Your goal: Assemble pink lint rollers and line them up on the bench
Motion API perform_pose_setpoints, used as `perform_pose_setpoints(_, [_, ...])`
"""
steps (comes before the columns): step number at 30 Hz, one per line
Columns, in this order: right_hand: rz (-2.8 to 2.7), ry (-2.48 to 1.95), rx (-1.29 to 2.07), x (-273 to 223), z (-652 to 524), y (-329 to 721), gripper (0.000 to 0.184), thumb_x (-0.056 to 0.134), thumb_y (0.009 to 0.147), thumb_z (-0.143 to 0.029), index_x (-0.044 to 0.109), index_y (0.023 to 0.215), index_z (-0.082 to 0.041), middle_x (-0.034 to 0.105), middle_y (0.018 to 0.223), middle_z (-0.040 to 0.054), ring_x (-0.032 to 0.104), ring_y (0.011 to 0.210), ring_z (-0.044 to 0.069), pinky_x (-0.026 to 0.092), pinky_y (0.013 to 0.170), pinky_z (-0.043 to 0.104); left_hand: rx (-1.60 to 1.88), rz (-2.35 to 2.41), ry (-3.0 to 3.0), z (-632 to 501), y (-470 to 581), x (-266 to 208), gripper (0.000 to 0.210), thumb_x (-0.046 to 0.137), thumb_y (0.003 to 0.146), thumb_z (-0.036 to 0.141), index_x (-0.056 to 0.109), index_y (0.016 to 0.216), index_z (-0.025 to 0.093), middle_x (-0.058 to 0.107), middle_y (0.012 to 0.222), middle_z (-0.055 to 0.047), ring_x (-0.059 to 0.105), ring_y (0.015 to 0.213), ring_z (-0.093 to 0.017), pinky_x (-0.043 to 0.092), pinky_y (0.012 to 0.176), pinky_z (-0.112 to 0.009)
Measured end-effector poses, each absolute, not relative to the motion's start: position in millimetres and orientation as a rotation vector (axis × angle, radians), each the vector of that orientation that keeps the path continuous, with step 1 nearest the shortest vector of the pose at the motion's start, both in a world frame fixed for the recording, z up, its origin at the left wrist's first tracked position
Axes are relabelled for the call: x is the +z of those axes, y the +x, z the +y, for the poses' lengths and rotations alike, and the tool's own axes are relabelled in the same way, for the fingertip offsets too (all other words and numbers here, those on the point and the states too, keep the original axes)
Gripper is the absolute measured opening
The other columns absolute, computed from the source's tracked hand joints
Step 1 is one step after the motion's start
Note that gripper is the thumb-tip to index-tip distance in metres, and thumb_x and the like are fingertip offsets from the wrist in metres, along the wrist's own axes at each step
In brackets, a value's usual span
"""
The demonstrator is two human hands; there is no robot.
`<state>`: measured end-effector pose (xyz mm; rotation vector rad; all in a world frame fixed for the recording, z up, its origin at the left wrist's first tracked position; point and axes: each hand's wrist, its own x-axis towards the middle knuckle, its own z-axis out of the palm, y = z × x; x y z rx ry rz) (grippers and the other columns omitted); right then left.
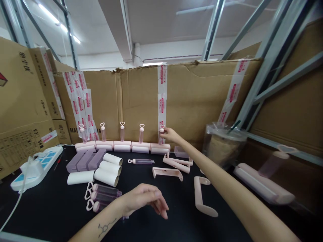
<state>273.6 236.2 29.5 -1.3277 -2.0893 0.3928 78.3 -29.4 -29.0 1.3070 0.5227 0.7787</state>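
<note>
My right hand [171,135] reaches to the back of the table, its fingers closed around the upper part of a clear purple tube with a pink heart-shaped loop [162,127]. That tube stands upright on a pink holder with a white roll [160,148], the rightmost in a row of several like it. My left hand [143,200] hovers over the front of the table, palm down, fingers loosely stretched and holding nothing. Beside its wrist lie three heart-topped tubes [106,193], partly hidden by the arm. Another such tube [142,161] lies alone in the middle.
White cardboard rolls [106,176] and purple boxes [80,161] lie at left, near a power strip [37,168]. Loose pink brackets [168,172] lie right of centre. A bagged drink cup [222,146] and another assembled holder [263,183] stand at right. Cardboard [141,101] walls the back.
</note>
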Motion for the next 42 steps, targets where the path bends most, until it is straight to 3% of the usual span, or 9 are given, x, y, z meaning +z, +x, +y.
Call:
perform_pose_setpoints(7, [-1.940,-1.367,0.306,17,212,269,0.033,0.054,0.087,-0.029,0.051,0.117,-0.016,0.056,0.116,0.0080,0.059,0.095,0.020,0.050,0.079,0.041,0.672,0.508,1.376,-28,73,-26,0.031,0.059,0.079,0.040,0.062,0.091,0.012,0.066,0.071,-0.007,0.060,0.064,-0.014,0.045,0.066,-0.027])
perform_pose_setpoints(12, [-1.942,-1.210,0.136,21,152,271,0.046,0.049,0.083,-0.016,0.036,0.127,-0.012,0.041,0.127,0.0165,0.050,0.112,0.023,0.043,0.091,0.039,0.955,0.650,1.436,-25,61,-10,0.031,0.054,0.083,0.041,0.061,0.089,0.012,0.065,0.069,-0.006,0.057,0.058,-0.012,0.043,0.060,-0.024])
perform_pose_setpoints(17, [-2.250,-1.070,0.035,4,79,274,0.023,0.047,0.082,-0.019,0.056,0.103,-0.020,0.052,0.114,0.0078,0.056,0.104,0.019,0.043,0.091,0.032,1.146,0.820,1.527,-22,55,-2,0.029,0.054,0.083,0.040,0.062,0.084,0.012,0.063,0.065,-0.004,0.054,0.057,-0.011,0.042,0.059,-0.023])
perform_pose_setpoints(20, [-2.472,-1.109,-0.070,-20,61,278,0.026,0.054,0.075,-0.015,0.060,0.100,-0.019,0.058,0.112,0.0097,0.056,0.106,0.024,0.043,0.090,0.036,1.128,0.870,1.614,-15,54,-7,0.031,0.053,0.083,0.042,0.062,0.085,0.012,0.063,0.067,-0.004,0.055,0.058,-0.011,0.042,0.060,-0.024])
perform_pose_setpoints(24, [-2.550,-1.245,-0.211,-46,65,283,0.034,0.052,0.073,-0.010,0.058,0.106,-0.012,0.062,0.109,0.0179,0.058,0.102,0.032,0.044,0.083,0.044,1.054,0.993,1.770,-4,48,-18,0.030,0.051,0.083,0.040,0.061,0.089,0.012,0.065,0.073,-0.006,0.057,0.065,-0.013,0.044,0.065,-0.026])
perform_pose_setpoints(30, [-2.605,-1.317,-0.344,-49,65,283,0.024,0.044,0.081,-0.010,0.059,0.099,-0.017,0.066,0.095,0.0118,0.060,0.094,0.026,0.043,0.079,0.037,0.783,1.189,2.182,-7,35,-18,0.020,0.056,0.079,0.033,0.063,0.092,0.018,0.064,0.090,-0.004,0.057,0.082,-0.016,0.043,0.076,-0.027])
perform_pose_setpoints(35, [-2.611,-1.380,-0.380,-46,55,280,0.022,0.047,0.081,-0.011,0.058,0.099,-0.018,0.065,0.093,0.0094,0.061,0.088,0.023,0.044,0.067,0.029,0.529,1.225,2.315,-18,18,-2,0.017,0.060,0.075,0.033,0.065,0.083,0.019,0.060,0.085,-0.002,0.054,0.082,-0.016,0.041,0.076,-0.026])
perform_pose_setpoints(38, [-2.606,-1.404,-0.380,-46,53,278,0.021,0.047,0.082,-0.012,0.057,0.099,-0.018,0.064,0.093,0.0101,0.061,0.087,0.024,0.044,0.063,0.028,0.266,1.308,2.305,-33,9,3,0.017,0.067,0.067,0.036,0.068,0.074,0.020,0.056,0.086,-0.002,0.051,0.087,-0.018,0.039,0.078,-0.027])
perform_pose_setpoints(42, [-2.608,-1.393,-0.332,-45,49,277,0.021,0.046,0.082,-0.011,0.058,0.098,-0.017,0.064,0.092,0.0113,0.061,0.087,0.026,0.045,0.065,0.030,0.093,1.633,2.230,-53,6,-9,0.030,0.076,0.053,0.025,0.068,0.082,0.024,0.050,0.094,-0.002,0.045,0.098,-0.025,0.037,0.081,-0.032])
